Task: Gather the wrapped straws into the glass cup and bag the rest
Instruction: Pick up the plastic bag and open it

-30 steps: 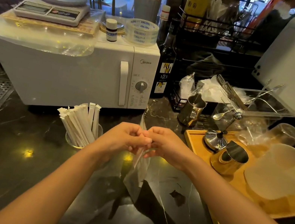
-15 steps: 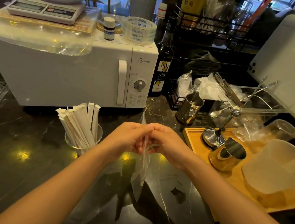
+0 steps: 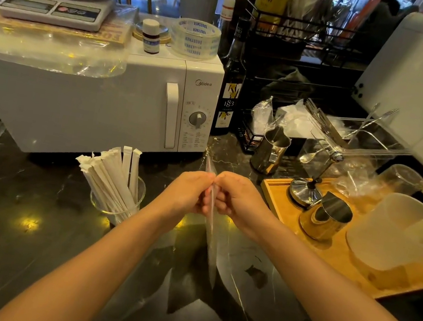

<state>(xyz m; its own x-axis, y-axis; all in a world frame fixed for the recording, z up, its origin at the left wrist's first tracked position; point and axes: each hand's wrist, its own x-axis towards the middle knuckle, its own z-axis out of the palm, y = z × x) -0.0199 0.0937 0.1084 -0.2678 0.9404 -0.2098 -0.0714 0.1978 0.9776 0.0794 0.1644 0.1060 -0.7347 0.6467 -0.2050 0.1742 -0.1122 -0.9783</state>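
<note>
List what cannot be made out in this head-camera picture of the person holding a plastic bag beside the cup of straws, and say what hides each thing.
- What the plastic bag holds: head view, it is seen edge-on and see-through.
- The bag's mouth: covered by the left hand and right hand.
- Straw count in the glass cup: they overlap.
- Microwave button labels: too small.

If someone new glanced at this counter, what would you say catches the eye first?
Probably the two hands meeting mid-frame, the left hand and right hand pinching a clear plastic bag that hangs down between them. Next, the glass cup bristling with wrapped straws, just left of the hands, in front of the white microwave.
</note>
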